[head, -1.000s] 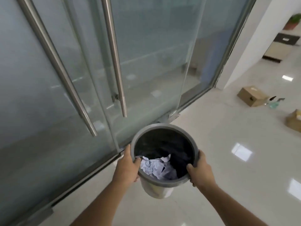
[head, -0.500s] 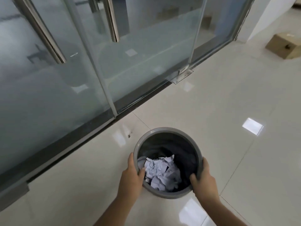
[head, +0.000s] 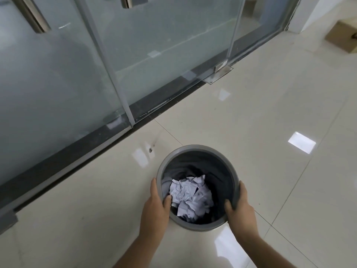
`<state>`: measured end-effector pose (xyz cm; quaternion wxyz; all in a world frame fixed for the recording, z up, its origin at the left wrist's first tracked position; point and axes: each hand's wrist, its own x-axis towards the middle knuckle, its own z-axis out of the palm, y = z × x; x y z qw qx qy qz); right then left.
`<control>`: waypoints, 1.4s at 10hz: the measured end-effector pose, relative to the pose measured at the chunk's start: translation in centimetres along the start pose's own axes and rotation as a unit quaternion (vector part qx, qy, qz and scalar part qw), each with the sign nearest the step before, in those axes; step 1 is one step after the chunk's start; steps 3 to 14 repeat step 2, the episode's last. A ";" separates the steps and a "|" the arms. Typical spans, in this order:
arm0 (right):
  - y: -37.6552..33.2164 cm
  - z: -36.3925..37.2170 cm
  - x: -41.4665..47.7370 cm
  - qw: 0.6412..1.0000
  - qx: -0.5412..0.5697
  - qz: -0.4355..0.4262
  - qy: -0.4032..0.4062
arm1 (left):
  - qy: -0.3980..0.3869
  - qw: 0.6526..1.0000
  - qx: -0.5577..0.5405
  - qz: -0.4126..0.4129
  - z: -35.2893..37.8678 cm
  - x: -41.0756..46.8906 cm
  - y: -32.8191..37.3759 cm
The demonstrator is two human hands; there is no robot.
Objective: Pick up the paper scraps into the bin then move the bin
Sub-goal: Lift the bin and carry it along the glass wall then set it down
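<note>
A round grey bin (head: 195, 149) with a dark liner is low over the glossy tiled floor, a short way in front of the glass doors. Crumpled white paper scraps (head: 190, 198) lie inside it. My left hand (head: 156, 207) grips the bin's left rim, thumb inside. My right hand (head: 239, 206) grips the right rim, thumb hooked over the edge. Whether the bin's base touches the floor is hidden by the bin itself.
Frosted glass doors (head: 154, 55) with metal pull handles (head: 32, 16) and a dark threshold strip run across the back left. A metal floor hinge plate (head: 219, 73) sits at the door's foot. A cardboard box (head: 343, 37) rests on the tiles at far right.
The bin has gone down from chest height toward the floor with both hands still on its rim. My view has tilted downward, so the door handles have slid up out of view.
</note>
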<state>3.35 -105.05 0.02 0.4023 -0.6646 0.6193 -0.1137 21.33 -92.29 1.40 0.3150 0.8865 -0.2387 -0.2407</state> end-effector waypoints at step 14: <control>0.3 0.2 0.7 1.000 -0.019 -0.010 -0.007 | -0.017 1.000 0.011 -0.002 0.3 0.3 0.0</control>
